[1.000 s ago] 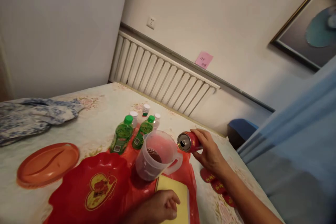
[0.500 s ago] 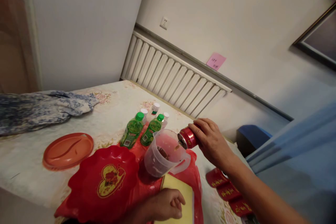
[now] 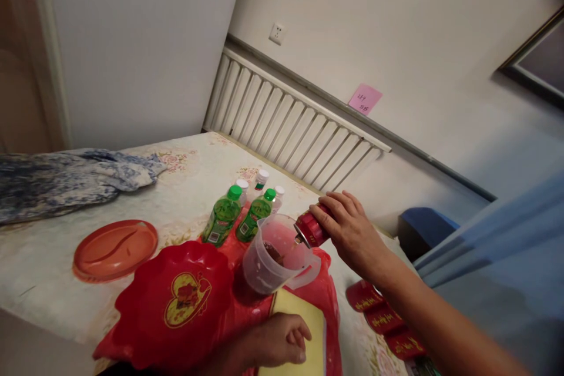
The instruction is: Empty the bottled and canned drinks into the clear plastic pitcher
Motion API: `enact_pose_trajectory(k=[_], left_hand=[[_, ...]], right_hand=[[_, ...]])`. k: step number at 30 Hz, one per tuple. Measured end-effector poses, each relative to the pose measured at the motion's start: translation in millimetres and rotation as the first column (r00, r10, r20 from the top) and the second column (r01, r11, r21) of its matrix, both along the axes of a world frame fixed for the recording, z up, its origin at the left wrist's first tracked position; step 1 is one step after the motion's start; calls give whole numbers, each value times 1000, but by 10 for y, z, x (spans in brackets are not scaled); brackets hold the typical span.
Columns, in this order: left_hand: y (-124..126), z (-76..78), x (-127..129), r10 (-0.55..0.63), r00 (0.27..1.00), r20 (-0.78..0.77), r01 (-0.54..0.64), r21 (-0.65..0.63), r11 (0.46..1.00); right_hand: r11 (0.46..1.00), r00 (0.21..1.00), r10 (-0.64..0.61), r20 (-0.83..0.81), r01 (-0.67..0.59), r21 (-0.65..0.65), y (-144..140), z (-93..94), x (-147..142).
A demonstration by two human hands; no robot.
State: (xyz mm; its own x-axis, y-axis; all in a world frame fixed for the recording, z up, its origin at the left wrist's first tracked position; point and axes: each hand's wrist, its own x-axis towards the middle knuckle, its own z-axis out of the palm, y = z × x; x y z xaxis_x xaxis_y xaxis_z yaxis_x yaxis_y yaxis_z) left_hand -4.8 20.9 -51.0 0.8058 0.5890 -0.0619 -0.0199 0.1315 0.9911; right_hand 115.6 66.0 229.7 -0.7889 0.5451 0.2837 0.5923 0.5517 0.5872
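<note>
My right hand (image 3: 348, 235) grips a red drink can (image 3: 309, 229), tipped down with its mouth over the rim of a translucent plastic measuring jug (image 3: 275, 255). A dark liquid lies in the bottom of the jug. The jug stands on a red plastic sheet (image 3: 324, 299) on the table. My left hand (image 3: 277, 346) rests with curled fingers on a yellow pad (image 3: 304, 320) just in front of the jug.
Two green-capped bottles (image 3: 224, 215) and a few small white-capped bottles (image 3: 261, 179) stand behind the jug. A red scalloped tray (image 3: 176, 299) and an orange oval plate (image 3: 115, 249) lie to the left. Blue patterned cloth (image 3: 66, 179) sits far left. Red packets (image 3: 379, 317) lie at the right edge.
My right hand has brought the can left to the jug and tipped it further down over the rim. The view has shifted; my left hand stays on the yellow pad.
</note>
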Motion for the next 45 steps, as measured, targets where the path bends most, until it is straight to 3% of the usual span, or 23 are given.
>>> enact_pose_trajectory(k=[26,30,34,37,39,41,45], left_hand=[[-26,107,-53,14,1000,16,-14,-12,1000],[-40,146,-74,20,1000,4,-20,-15,1000],[-44,217,-110,12,1000,-13,-12,-33,999],[-46,244,-122,2,999,-42,-3,-33,999],[-47,217,-110,-5,998,-59,3,-32,999],[-42,157,-93,1,998,-67,-1,-8,1000],[-18,42,-107,-50,997,-62,53,51,997]], right_hand=[[998,998,62,9,-62,27,89,-117,-35],[998,997,56,-55,-58,-25,136,-187,-5],[990,970,62,-236,-91,-112,176,-279,55],[963,892,20,-451,-139,-232,225,-381,142],[940,782,-104,-614,-124,-317,300,-492,218],[900,602,-288,-745,-95,-425,420,-653,295],[715,254,-610,-751,-232,-659,731,-1116,363]])
